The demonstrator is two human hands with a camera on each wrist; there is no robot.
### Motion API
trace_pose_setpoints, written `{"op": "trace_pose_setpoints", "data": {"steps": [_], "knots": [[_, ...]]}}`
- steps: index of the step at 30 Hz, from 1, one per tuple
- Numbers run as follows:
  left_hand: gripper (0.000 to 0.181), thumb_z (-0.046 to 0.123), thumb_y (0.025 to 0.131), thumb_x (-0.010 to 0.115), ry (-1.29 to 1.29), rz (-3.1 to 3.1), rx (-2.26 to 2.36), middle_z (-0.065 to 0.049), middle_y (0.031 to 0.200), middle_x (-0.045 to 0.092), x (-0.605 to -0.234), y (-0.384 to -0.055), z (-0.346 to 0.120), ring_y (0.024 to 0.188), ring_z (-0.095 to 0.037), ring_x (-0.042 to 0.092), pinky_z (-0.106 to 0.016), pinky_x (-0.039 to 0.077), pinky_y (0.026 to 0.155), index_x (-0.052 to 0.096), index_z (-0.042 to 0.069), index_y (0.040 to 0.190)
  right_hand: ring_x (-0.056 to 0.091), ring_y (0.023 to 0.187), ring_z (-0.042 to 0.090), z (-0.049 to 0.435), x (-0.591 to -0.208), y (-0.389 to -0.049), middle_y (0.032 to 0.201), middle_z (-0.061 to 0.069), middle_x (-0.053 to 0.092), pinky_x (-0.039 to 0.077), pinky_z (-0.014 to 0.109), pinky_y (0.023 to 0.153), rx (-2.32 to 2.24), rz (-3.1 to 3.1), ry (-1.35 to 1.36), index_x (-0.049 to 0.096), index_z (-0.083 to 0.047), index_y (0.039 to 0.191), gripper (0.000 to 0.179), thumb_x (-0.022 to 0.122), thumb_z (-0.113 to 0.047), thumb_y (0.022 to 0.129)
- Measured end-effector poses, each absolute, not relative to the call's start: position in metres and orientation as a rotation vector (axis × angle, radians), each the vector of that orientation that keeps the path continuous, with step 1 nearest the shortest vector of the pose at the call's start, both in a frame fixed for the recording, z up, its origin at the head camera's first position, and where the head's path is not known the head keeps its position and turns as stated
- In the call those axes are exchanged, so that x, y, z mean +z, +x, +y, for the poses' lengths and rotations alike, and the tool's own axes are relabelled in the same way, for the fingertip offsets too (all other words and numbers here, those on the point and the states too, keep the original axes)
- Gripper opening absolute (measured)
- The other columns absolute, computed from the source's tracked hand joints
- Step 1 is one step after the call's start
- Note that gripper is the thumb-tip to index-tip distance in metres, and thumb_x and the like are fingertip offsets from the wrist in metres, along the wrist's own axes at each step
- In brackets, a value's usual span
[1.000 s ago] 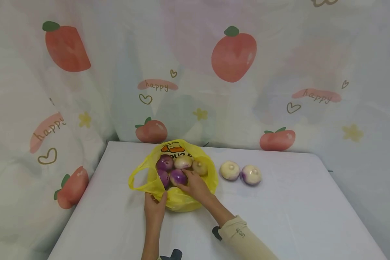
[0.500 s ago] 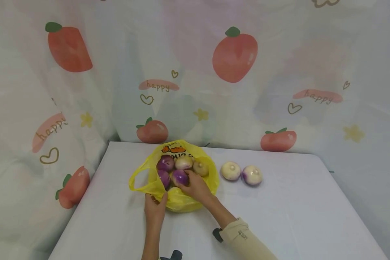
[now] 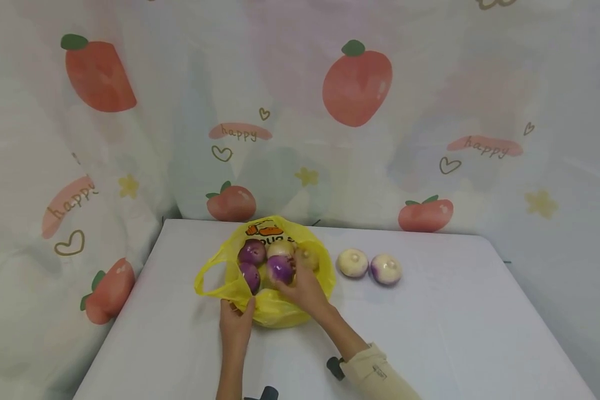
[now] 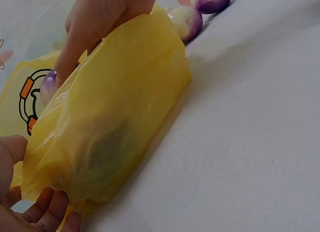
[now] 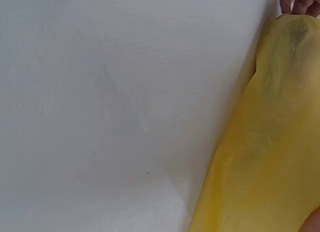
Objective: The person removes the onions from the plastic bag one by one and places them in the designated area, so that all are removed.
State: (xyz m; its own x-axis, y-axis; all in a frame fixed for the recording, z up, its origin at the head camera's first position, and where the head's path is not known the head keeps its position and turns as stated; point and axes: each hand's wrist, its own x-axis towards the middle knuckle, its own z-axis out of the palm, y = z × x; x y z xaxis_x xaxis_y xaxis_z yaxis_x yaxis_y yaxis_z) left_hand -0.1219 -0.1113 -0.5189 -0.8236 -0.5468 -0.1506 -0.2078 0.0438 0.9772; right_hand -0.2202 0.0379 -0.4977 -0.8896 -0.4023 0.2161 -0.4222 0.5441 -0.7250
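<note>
A yellow plastic bag (image 3: 280,315) with a printed duck sits with its mouth spread wide, holding several purple-and-white turnips. My right hand (image 3: 307,290) reaches inside and grips one turnip (image 3: 281,269) by its side, thumb near and fingers far. At the bag's near rim my left hand (image 3: 236,323) pinches the plastic between thumb and fingers; the left wrist view shows its curled fingers (image 4: 52,207) at the bag's edge. Around the gripped turnip lie a dark purple turnip (image 3: 252,251), another purple one (image 3: 250,277) and a pale one (image 3: 309,258). The bag's lower contents are hidden.
Two pale turnips, one nearer the bag (image 3: 353,263) and one farther right (image 3: 386,269), stand on the white table (image 3: 445,311). A bag handle loop (image 3: 205,280) sticks out left. A printed cloth (image 3: 290,155) hangs behind the table.
The gripped turnip has lifted slightly and shifted right, away from the purple one on its left. My left hand keeps its hold on the rim.
</note>
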Motion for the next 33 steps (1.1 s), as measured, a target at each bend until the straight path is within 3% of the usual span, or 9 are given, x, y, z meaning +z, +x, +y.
{"op": "trace_pose_setpoints", "data": {"steps": [2,8,16,26,33], "knots": [[0.056,0.024,0.091,0.063,0.763,-2.056,-1.858,-0.02,0.13,0.047,-0.52,-0.121,-0.112,0.117,-0.032,0.047,-0.042,0.041,0.095,0.035,0.004,0.135,0.044,0.122,0.024,0.039,-0.497,-0.219,0.138,0.016,0.042,0.038,0.038,0.098,1.298,-2.691,0.727,0.013,-0.01,0.151,0.091,0.072,-0.028,0.084],[0.054,0.024,0.091,0.063,0.749,-2.06,-1.86,-0.02,0.128,0.048,-0.526,-0.119,-0.116,0.117,-0.031,0.048,-0.042,0.041,0.095,0.036,0.004,0.134,0.044,0.114,0.026,0.04,-0.495,-0.21,0.13,0.018,0.043,0.044,0.039,0.091,1.291,-2.591,0.695,0.023,-0.016,0.15,0.089,0.076,-0.022,0.078],[0.054,0.024,0.091,0.063,0.747,-2.065,-1.855,-0.02,0.125,0.05,-0.529,-0.118,-0.116,0.111,-0.03,0.051,-0.041,0.044,0.092,0.036,0.005,0.135,0.047,0.102,0.021,0.048,-0.495,-0.2,0.126,0.014,0.038,0.049,0.034,0.079,1.469,-2.551,0.663,0.025,-0.024,0.149,0.085,0.074,-0.022,0.08],[0.051,0.026,0.092,0.062,0.764,-2.112,-1.848,-0.02,0.122,0.05,-0.522,-0.117,-0.116,0.107,-0.029,0.052,-0.038,0.046,0.087,0.038,0.005,0.132,0.053,0.098,0.021,0.057,-0.489,-0.199,0.121,0.011,0.045,0.052,0.037,0.075,1.631,-2.456,0.676,0.04,-0.009,0.139,0.069,0.075,-0.021,0.08],[0.05,0.027,0.092,0.062,0.73,-2.141,-1.795,-0.02,0.115,0.053,-0.516,-0.122,-0.119,0.098,-0.028,0.055,-0.034,0.047,0.077,0.042,0.002,0.13,0.051,0.097,0.023,0.064,-0.483,-0.201,0.122,0.006,0.049,0.051,0.041,0.076,1.732,-2.391,0.651,0.039,-0.005,0.137,0.068,0.075,-0.019,0.081]]}}
